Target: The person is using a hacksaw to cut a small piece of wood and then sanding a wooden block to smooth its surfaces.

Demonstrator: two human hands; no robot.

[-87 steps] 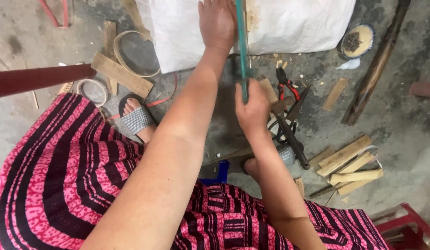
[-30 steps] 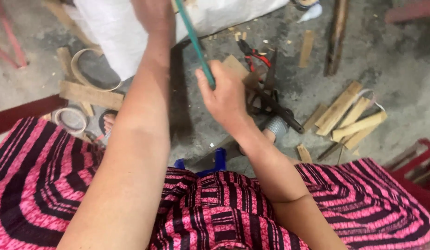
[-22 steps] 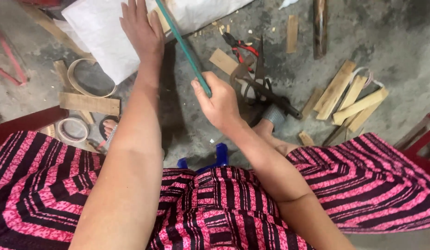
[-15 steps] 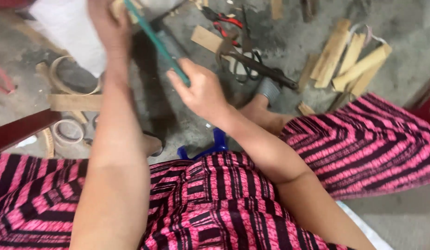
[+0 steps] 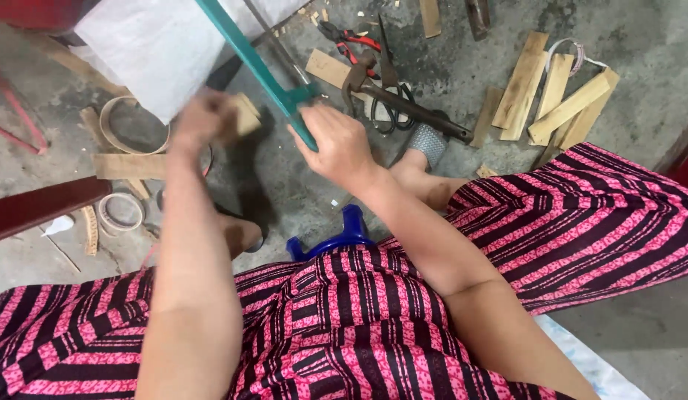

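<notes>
My right hand (image 5: 339,146) grips the handle end of a teal-framed hacksaw (image 5: 256,65) that slants up to the top left. My left hand (image 5: 203,118), blurred by motion, is closed around a small light wooden block (image 5: 245,115) just left of the saw frame. Both hands hover over the grey concrete floor, in front of my knees in a pink and black striped skirt. A blue plastic stool (image 5: 336,235) shows between my legs.
A white sack (image 5: 155,52) lies at the top left. Pliers with red handles (image 5: 344,37), scissors (image 5: 392,96) and a dark metal tool (image 5: 418,115) lie ahead. Several cut wooden slats (image 5: 555,96) sit at the right; coiled strips (image 5: 122,130) and a dark red bar (image 5: 40,207) at the left.
The view swung, shifting the floor items right. My left hand came down from the white sack and closed on a wooden block. My right hand kept hold of the saw.
</notes>
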